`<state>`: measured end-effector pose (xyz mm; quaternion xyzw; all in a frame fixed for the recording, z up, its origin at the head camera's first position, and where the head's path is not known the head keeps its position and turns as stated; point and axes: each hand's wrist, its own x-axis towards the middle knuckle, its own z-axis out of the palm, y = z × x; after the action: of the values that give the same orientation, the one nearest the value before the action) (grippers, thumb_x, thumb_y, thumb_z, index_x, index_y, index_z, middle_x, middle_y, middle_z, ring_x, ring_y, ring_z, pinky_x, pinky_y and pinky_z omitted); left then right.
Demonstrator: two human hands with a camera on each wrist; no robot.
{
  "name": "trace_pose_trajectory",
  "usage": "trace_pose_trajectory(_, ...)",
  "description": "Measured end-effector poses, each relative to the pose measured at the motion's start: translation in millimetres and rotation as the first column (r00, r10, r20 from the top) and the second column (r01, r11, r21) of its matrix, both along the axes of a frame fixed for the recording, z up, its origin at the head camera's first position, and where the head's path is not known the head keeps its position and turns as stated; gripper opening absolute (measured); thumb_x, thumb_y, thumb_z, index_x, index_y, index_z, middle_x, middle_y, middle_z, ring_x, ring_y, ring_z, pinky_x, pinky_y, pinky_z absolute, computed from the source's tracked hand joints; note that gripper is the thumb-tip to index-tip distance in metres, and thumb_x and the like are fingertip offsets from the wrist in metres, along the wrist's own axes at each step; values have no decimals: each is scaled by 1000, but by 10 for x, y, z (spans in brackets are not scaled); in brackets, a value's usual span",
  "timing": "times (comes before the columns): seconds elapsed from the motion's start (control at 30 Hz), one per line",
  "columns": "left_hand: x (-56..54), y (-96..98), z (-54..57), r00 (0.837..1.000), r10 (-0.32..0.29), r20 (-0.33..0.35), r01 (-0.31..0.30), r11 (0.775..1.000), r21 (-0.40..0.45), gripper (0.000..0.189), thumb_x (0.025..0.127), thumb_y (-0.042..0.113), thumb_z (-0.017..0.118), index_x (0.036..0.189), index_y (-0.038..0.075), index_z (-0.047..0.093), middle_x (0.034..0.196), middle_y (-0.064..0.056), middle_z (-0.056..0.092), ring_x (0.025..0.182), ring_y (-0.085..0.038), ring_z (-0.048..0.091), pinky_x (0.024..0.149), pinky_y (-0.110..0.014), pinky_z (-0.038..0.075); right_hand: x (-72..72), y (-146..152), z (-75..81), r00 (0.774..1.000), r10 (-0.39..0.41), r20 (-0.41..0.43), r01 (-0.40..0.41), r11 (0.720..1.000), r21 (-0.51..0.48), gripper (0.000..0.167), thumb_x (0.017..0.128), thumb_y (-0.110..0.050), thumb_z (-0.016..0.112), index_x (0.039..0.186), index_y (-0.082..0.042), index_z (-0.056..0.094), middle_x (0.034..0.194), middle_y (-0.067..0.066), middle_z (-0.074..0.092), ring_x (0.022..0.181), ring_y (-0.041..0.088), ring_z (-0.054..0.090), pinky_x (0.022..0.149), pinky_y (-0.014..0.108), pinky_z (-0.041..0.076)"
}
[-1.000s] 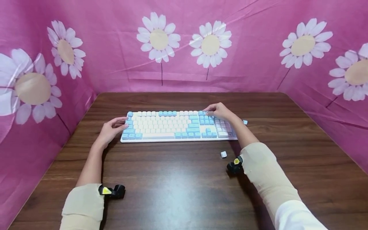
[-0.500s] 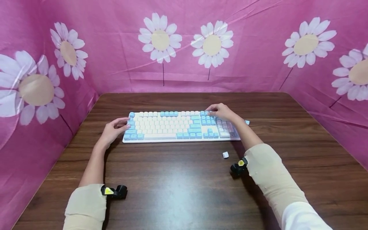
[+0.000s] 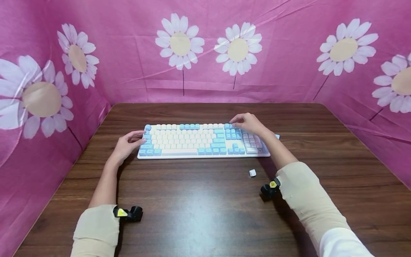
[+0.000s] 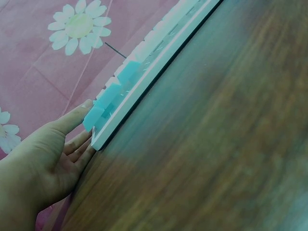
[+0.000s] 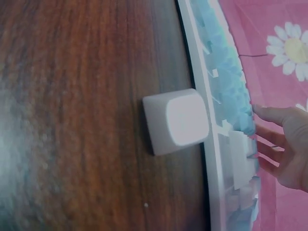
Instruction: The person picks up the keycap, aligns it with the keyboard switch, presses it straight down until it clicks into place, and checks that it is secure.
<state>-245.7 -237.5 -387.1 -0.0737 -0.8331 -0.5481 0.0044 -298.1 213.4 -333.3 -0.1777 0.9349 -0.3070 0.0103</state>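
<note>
A full-size keyboard [image 3: 179, 151] with white and light blue keycaps lies across the dark wooden table. At its left end, my left hand [image 3: 126, 145] holds the board. The thumb [image 4: 77, 118] reaches over the blue keys while the other fingers sit behind and below the corner. My right hand [image 3: 248, 123] pinches a blue keycap [image 3: 231, 126] in the back row, right of the middle; the fingertips partly hide it. That forearm covers part of the number pad [image 3: 252, 141]. A loose white keycap [image 3: 252, 173] lies in front of the board, large in the right wrist view.
Another loose keycap, light blue [image 3: 277, 136], lies past the keyboard's right end, beside my forearm. Brown table [image 3: 192, 200] extends in front. A pink cloth with daisies [image 3: 205, 82] hangs behind and along both sides. Black wrist cameras [image 3: 128, 213] stick out from my sleeves.
The whole view has shifted slightly, with the keyboard a little further right in it. Both hands keep their places on the keyboard; the right forearm has swung slightly outward.
</note>
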Motion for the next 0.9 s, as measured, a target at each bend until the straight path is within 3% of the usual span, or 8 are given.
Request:
trace_pose_trajectory(0.23,4,0,-2,1000,5,-6,-5,1000,-9,49,89,22,62,131,0,47,130,-21,47,118,-33,42,91,-30,36,94,-6,127,998,28,-52,-27,999,28,18,89,-13,60,103,-4,68,107,15,63,98,27,52,84,45,39)
trace_pose_trajectory(0.5,20,10,13,1000,9,-1,-9,1000,-2,50,89,23,62,131,0,47,130,-20,47,117,-31,43,88,-25,37,239,89,196,991,100,-94,-97,995,39,18,89,-14,61,102,-3,68,102,13,65,106,31,54,89,46,40)
trace_pose_trajectory(0.9,17,13,-11,998,1,-57,-1,1000,2,47,89,21,62,128,-3,50,126,-22,49,109,-29,47,82,-18,39,609,226,244,979,163,-124,-156,985,67,17,88,-14,64,102,-7,69,106,7,64,106,27,52,88,48,38)
